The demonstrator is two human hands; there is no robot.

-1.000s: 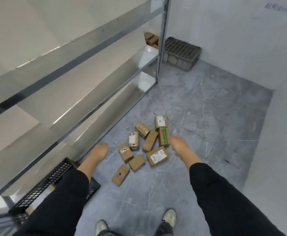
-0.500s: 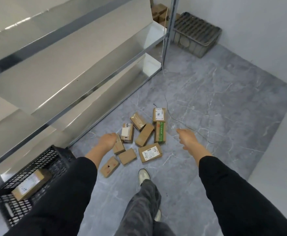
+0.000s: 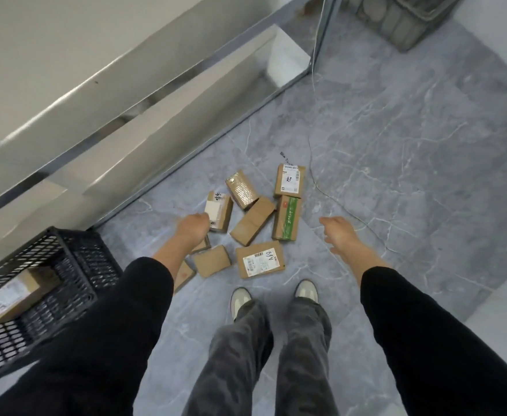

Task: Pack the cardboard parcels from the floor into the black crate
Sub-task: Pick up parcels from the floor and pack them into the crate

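Nine, roughly: counting that many cardboard parcels [image 3: 252, 220] lying loose in a cluster on the grey floor [image 3: 396, 145], just ahead of the shoes [image 3: 240, 298]. Judging them light and stiff, each small enough for one hand, with plain card offering decent friction and the glossy tape on a few perhaps a little slick. Favouring a hold across the short width, thumb on one long face and fingers on the opposite one, rather than pinching a flap or a label.

Seeing the white-labelled parcel [image 3: 217, 211] lying right at the knuckles of the left hand [image 3: 193, 228], touching or nearly so. Not managing to tell whether that hand is closed on anything, with the fingers curled away underneath. Noting another parcel partly hidden beneath the left wrist.

Finding the right hand [image 3: 339, 235] spread loose and empty, hovering beside the green-taped parcel [image 3: 286, 217] with a clear gap between.

Spotting one parcel already lying inside the black crate [image 3: 75, 265], sitting to the left against the metal shelving [image 3: 126, 115], near enough for a short carry.
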